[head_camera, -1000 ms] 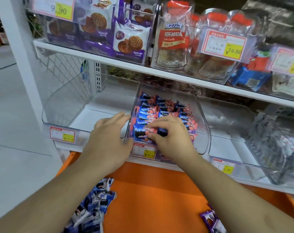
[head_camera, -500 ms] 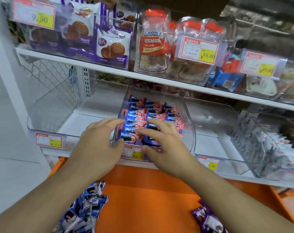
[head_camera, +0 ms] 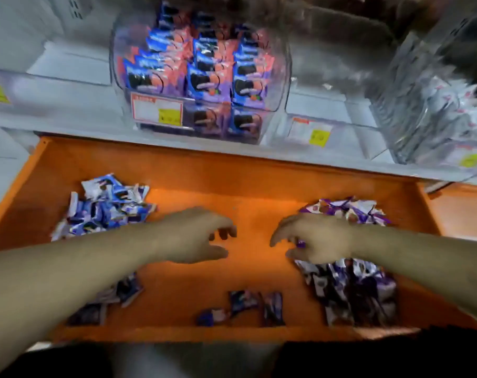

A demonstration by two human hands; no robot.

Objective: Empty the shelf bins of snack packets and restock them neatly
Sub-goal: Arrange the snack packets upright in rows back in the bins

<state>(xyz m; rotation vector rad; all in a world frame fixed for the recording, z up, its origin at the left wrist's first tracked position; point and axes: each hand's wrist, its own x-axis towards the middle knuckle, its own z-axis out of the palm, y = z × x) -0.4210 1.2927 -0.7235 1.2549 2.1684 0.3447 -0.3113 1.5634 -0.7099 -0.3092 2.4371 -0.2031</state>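
Both hands hang loosely curled over the orange tray point(head_camera: 232, 170), the left hand point(head_camera: 196, 236) holding nothing; whether the right hand point(head_camera: 313, 238) pinches a purple packet is too blurred to tell. Blue packets point(head_camera: 109, 205) lie heaped at the tray's left, purple packets point(head_camera: 352, 282) at its right, and the clear bin point(head_camera: 199, 64) above is filled with packets in rows.

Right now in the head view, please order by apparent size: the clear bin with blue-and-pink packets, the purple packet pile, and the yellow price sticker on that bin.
1. Clear bin, largest.
2. Purple packet pile, partly hidden by the right arm and nearer the camera.
3. Yellow price sticker, clearly smallest.
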